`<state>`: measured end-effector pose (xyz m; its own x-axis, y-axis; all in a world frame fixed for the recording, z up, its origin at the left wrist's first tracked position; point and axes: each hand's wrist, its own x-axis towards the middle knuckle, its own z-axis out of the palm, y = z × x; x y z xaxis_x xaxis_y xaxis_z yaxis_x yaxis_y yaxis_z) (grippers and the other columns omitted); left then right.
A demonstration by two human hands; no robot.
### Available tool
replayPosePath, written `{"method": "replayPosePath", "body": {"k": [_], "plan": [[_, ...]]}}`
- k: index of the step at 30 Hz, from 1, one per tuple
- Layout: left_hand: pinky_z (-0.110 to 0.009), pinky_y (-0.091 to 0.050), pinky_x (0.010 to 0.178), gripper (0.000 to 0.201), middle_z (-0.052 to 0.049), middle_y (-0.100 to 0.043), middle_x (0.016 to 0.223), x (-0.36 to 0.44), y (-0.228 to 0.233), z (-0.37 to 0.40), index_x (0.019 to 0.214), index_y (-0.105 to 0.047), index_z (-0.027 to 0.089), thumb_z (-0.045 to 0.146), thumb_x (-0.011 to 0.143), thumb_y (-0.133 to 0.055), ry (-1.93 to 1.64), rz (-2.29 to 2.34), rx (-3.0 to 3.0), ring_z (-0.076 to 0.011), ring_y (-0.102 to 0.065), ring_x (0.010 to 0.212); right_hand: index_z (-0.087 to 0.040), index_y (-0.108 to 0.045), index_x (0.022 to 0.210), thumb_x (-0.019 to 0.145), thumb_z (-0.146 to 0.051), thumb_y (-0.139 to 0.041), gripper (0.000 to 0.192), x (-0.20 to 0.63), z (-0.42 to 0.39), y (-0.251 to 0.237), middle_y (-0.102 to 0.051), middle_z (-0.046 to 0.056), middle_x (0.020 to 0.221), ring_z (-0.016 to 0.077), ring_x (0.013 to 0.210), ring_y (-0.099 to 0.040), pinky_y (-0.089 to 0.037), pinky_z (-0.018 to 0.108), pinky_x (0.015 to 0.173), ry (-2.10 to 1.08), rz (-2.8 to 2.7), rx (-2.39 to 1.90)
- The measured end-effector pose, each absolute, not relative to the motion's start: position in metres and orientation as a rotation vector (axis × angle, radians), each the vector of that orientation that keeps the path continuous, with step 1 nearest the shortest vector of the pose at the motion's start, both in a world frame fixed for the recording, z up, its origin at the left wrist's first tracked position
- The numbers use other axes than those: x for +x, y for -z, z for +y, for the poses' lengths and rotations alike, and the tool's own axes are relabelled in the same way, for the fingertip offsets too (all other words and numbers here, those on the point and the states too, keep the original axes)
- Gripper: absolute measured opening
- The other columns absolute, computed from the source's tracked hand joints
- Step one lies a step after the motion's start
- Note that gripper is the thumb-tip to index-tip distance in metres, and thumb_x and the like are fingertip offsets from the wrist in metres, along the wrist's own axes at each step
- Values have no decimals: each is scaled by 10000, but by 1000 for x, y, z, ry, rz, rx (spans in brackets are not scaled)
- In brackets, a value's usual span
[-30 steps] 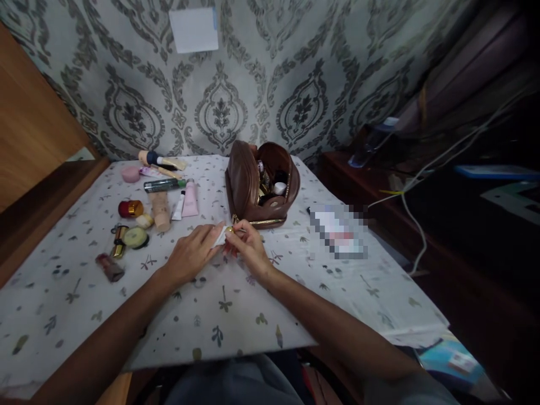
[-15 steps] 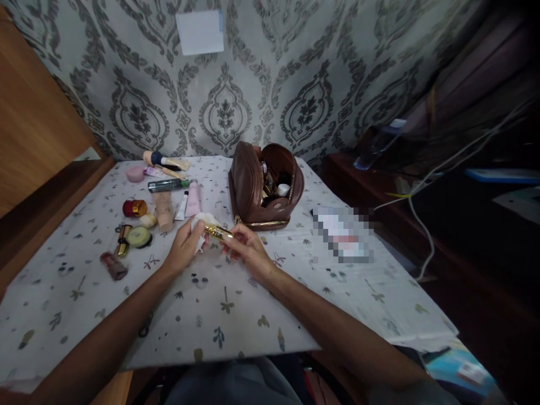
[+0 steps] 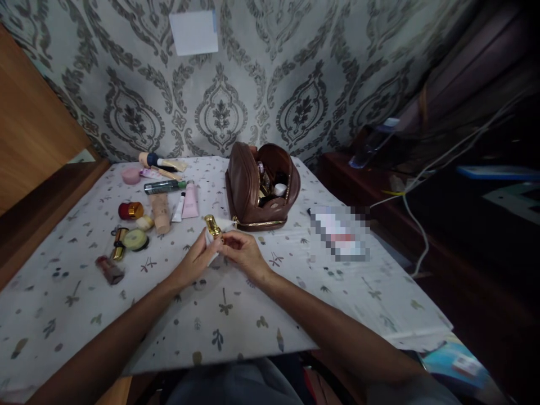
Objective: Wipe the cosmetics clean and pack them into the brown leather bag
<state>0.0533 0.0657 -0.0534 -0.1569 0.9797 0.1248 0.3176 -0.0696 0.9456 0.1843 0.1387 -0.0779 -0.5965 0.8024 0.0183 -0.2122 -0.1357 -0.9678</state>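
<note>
A shiny gold lipstick tube (image 3: 212, 225) is held between my two hands above the table, tilted with its upper end toward the wall. My left hand (image 3: 197, 257) is closed around it through a crumpled white tissue (image 3: 226, 224). The fingers of my right hand (image 3: 247, 254) pinch the tube's lower end, which they partly hide. Just beyond my hands stands a brown makeup bag (image 3: 241, 188), unzipped, with several cosmetics inside, among them a white-lidded jar (image 3: 280, 189).
Left of my hands lie a pink tube (image 3: 190, 201), a beige tube (image 3: 160, 214), a dark green bottle (image 3: 162, 187), a red and gold jar (image 3: 130, 211), a round green compact (image 3: 135, 239) and a dark red bottle (image 3: 110, 271). A blurred-out flat object (image 3: 340, 233) lies right.
The gold tube has turned from lying nearly sideways to pointing more upright, away from me. Both hands have come closer together around it, and the tissue has shifted with them. The view has moved slightly.
</note>
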Motion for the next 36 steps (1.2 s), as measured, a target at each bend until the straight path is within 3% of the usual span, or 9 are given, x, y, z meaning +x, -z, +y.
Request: {"method": "replayPosePath", "body": {"k": [5,8,11,16,22,25,29,32,36], "plan": [[-332,-477,918,415,-64,-617,1035,52,59,68,1138,-542,160,499,900,-518,-1215,1472,1417,-204,-572,975,-174,-662,789,583,-407,-833,354,184,137,81,-590,-44,612,87,522,-506,-394,213,490,-1855,-1464,-696],[-278,-495,763,340,-23,-592,934,49,59,68,1071,-506,180,477,906,-516,-1243,1496,1381,-163,-562,821,-195,-594,910,615,-389,-796,408,187,135,77,-663,-22,725,125,581,-601,-441,226,509,-1884,-1478,-717],[-238,-443,584,308,22,-566,797,46,57,67,1034,-471,200,483,914,-495,-1155,1581,1379,-138,-519,652,-208,-528,979,736,-387,-703,349,192,134,67,-630,-45,673,117,535,-580,-429,223,504,-1748,-1567,-782],[-272,-449,696,239,10,-624,795,48,53,64,1012,-523,189,404,911,-504,-1029,1650,1640,-167,-580,737,-208,-578,1056,839,-393,-631,290,205,136,46,-573,-33,720,110,618,-531,-424,225,565,-1463,-1697,-673],[-268,-474,660,267,-6,-667,824,59,44,64,1020,-567,197,437,945,-476,-974,1606,1773,-167,-606,712,-206,-651,924,869,-347,-654,151,246,147,16,-616,2,775,132,702,-553,-442,255,630,-1365,-1944,-597],[-274,-497,639,361,-23,-707,808,67,29,76,1177,-556,187,447,976,-405,-935,1519,1830,-164,-627,645,-213,-652,945,863,-348,-680,161,280,163,-12,-604,-2,729,124,630,-526,-425,246,545,-1239,-1964,-607],[-245,-464,525,543,-5,-689,681,86,13,106,1484,-336,180,408,994,-383,-834,1509,2008,-164,-619,539,-220,-644,911,832,-328,-732,161,315,196,-52,-615,-11,729,105,568,-526,-434,233,495,-1014,-1741,-692],[-239,-437,460,649,-9,-682,649,101,14,128,1540,-206,131,382,980,-416,-749,1610,2210,-175,-611,485,-227,-653,870,808,-341,-764,171,323,222,-68,-618,-14,728,95,548,-526,-442,230,481,-907,-1676,-716],[-235,-486,450,557,-26,-730,713,108,24,141,1514,-233,160,275,989,-380,-748,1658,2502,-178,-659,499,-233,-679,866,810,-346,-765,153,318,251,-68,-650,1,769,119,640,-596,-490,248,538,-864,-1801,-711]]}}
